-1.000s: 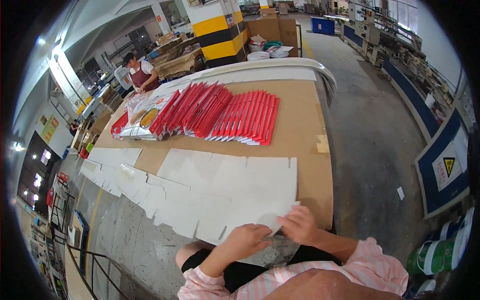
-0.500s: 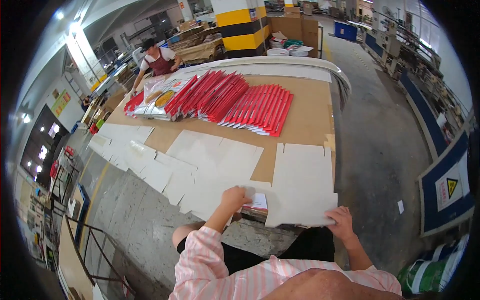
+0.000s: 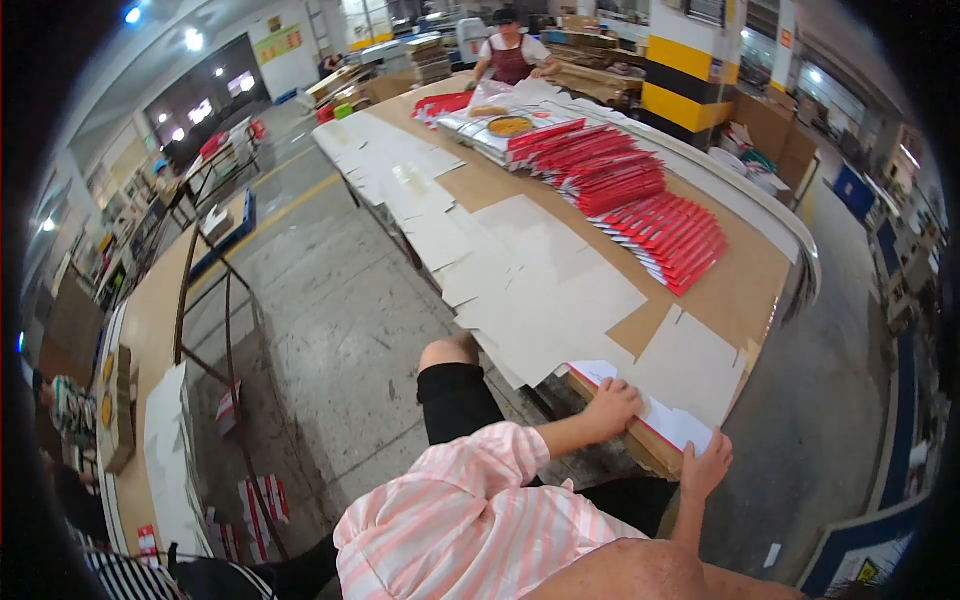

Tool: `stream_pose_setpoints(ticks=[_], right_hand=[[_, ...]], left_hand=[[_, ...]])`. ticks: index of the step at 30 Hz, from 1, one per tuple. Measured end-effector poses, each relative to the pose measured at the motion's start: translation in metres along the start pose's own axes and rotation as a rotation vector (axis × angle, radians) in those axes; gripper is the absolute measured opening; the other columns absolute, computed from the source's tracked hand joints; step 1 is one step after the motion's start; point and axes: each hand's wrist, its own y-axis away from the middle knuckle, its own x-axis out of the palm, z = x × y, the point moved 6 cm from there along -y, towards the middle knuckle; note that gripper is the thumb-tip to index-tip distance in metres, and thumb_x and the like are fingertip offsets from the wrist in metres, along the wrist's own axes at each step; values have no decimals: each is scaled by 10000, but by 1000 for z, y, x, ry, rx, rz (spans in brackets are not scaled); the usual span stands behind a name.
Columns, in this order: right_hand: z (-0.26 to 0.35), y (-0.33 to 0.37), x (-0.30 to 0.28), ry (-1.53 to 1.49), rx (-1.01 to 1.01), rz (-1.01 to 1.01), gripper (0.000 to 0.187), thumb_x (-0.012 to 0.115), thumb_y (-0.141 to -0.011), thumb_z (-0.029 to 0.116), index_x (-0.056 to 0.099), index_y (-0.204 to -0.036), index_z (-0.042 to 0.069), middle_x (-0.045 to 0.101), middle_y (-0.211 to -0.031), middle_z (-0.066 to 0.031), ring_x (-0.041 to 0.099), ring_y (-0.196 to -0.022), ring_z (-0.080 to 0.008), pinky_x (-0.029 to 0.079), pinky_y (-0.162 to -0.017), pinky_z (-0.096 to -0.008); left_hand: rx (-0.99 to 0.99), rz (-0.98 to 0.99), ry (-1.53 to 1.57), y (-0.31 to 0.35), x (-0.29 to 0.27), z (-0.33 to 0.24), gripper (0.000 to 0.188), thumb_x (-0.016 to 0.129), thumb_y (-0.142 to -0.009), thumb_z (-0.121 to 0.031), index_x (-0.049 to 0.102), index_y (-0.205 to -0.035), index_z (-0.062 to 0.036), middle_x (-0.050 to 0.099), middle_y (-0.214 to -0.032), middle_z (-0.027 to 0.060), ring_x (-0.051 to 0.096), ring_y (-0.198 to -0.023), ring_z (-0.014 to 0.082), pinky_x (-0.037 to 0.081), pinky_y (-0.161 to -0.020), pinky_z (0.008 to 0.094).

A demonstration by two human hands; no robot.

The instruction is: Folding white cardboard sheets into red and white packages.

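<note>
At the near edge of the table, a white sheet with a red edge lies on top of a brown-sided stack. My left hand is closed over the middle of this sheet, fingers curled at its near edge. At the sheet's right end, my right hand pinches the corner, thumb on the near side. Just beyond my hands lies a pale grey cardboard blank with slots cut in its edge. More flat blanks overlap along the table's left side.
Red-and-white folded boxes lie fanned out along the brown tabletop. A person in a dark red apron stands at the far end. On the left stands another table with a metal frame. A yellow-and-black pillar rises behind.
My view has swung left. The cardboard blank my right hand held now lies beyond the stack, uncovering the white sheet. Both hands are now on that sheet.
</note>
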Motion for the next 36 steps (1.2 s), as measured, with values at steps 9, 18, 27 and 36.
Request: stream_pose_setpoints(ticks=[9,18,27,36], right_hand=[[-35,24,-44,-1174,485,-449,614,626,-884,180,329,-1381,-25,488,-1274,-193,506,-1122,-269,408,-969,-396],[103,-18,1,116,-442,82,531,625,-817,159,458,-1313,69,502,-1314,-88,491,-1140,-309,395,-946,-431],[34,2,5,-374,-111,-121,356,525,-907,236,580,-1177,10,574,-1223,-140,540,-1031,-362,388,-916,-457],[82,2,22,109,-408,134,409,547,-854,95,542,-1262,69,544,-1290,-73,509,-1070,-315,403,-909,-420]], left_hand=[[-110,-135,349,7,4,60,273,639,-754,-152,686,-1023,-150,539,-1195,152,512,-1082,331,415,-914,456],[209,-73,609,12,2,-47,493,681,-724,-192,592,-1202,-114,469,-1311,162,485,-1137,325,405,-937,444],[253,155,24,-15,-62,-18,457,652,-772,-393,554,-1110,-102,575,-735,41,571,-859,234,361,-951,469],[-50,-270,-169,-23,-14,93,682,606,-766,-543,513,-1247,-68,552,-1184,150,414,-1215,339,158,-1099,583]])
